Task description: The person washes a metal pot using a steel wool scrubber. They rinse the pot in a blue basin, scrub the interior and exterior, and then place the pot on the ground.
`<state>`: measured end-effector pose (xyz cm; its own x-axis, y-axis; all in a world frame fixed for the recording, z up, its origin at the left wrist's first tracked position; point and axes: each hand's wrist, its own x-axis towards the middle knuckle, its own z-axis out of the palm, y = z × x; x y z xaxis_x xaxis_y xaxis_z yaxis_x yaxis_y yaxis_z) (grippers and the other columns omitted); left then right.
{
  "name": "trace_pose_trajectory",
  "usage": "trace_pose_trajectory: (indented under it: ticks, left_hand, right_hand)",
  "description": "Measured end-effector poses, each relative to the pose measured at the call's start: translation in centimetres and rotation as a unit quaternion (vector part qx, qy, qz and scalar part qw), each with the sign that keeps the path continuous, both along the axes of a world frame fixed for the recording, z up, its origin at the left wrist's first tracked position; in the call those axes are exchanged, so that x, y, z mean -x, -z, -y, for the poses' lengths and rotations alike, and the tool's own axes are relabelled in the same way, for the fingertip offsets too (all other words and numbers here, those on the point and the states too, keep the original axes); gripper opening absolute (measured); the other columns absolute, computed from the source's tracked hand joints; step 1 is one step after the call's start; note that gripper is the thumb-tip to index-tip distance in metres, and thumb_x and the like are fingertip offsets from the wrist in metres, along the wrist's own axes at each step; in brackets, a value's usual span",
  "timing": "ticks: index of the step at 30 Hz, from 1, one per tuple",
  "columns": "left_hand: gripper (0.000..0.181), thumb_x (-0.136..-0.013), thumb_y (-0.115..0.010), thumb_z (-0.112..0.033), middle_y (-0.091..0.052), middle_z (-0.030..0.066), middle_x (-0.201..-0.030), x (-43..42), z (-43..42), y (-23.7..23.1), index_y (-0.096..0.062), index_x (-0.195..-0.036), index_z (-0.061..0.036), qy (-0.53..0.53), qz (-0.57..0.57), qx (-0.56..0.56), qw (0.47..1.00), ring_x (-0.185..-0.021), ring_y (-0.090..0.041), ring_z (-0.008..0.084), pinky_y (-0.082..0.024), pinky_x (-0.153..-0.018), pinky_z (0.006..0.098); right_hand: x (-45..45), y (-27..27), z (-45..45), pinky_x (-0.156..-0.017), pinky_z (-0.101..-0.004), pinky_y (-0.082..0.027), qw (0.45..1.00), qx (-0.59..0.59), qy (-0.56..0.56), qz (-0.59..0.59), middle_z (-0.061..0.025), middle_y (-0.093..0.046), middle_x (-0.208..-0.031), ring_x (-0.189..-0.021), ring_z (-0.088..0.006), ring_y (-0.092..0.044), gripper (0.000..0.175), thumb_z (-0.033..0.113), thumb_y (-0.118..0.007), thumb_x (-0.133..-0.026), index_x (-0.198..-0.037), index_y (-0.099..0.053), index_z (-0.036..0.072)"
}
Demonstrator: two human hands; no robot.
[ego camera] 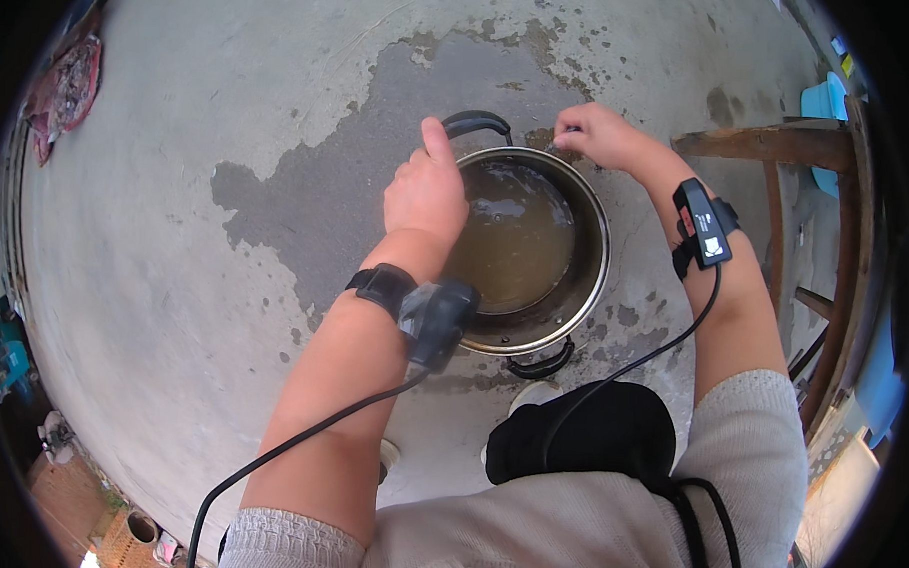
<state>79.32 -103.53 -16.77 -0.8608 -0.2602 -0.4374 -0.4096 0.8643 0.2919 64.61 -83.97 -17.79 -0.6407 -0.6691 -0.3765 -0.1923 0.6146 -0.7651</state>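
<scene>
A round metal pot (604, 252) with two black handles stands on the concrete floor, with murky water (516, 248) in it. My left hand (430, 185) is at the pot's left rim near the far handle (479, 121), thumb up and fingers curled; whether it holds anything is hidden. Beyond the pot's far right rim, my right hand (591, 135) has its thumb and fingers pinched together. A small dark bit shows between them, too small to name. A device is strapped to each forearm, with a black cable running from it.
A wet patch (315, 181) spreads over the floor left of and beyond the pot. At the right stands a wooden frame (767, 144), with a light blue plastic basin (829, 98) behind it. A woven basket (126, 543) is at the lower left.
</scene>
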Motion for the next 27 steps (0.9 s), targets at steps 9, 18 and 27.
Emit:
trace_pose_trajectory:
  ticks: [9, 18, 27]
  left_hand:
    - [0.086, -0.079, -0.062, -0.005, -0.06, 0.0226, -0.108, -1.8, 1.6, 1.3, -0.008, -0.145, 0.0013, -0.077, -0.143, -0.187, 0.969, -0.103, -0.059, 0.0379, -0.049, -0.089, 0.043]
    - [0.047, -0.083, -0.049, 0.001, -0.062, 0.0241, -0.112, -7.5, 1.9, 3.4, -0.051, -0.129, -0.0115, -0.123, -0.214, -0.274, 0.93, -0.106, -0.058, 0.0401, -0.047, -0.09, 0.0424]
    - [0.036, -0.081, -0.052, 0.0, -0.066, 0.0221, -0.09, -7.2, 1.6, 2.4, -0.06, -0.115, -0.0085, -0.172, -0.121, -0.19, 0.959, -0.088, -0.063, 0.0408, -0.05, -0.079, 0.043]
  right_hand:
    - [-13.7, 3.6, 2.7, -0.085, -0.0429, -0.046, 0.965, -0.089, -0.106, -0.222, -0.0165, -0.055, -0.111, -0.105, -0.0353, -0.053, 0.032, 0.016, -0.066, -0.08, -0.108, -0.057, 0.003]
    - [-13.1, 0.4, 6.2, -0.09, -0.0436, -0.045, 0.964, 0.122, -0.066, -0.227, -0.0157, -0.059, -0.109, -0.104, -0.0351, -0.055, 0.036, 0.003, -0.062, -0.078, -0.114, -0.055, 0.004]
    - [-8.4, 1.6, 5.2, -0.094, -0.0395, -0.046, 0.856, 0.183, -0.06, -0.481, -0.0048, -0.065, -0.112, -0.112, -0.0268, -0.057, 0.035, 0.004, -0.063, -0.074, -0.107, -0.067, 0.011]
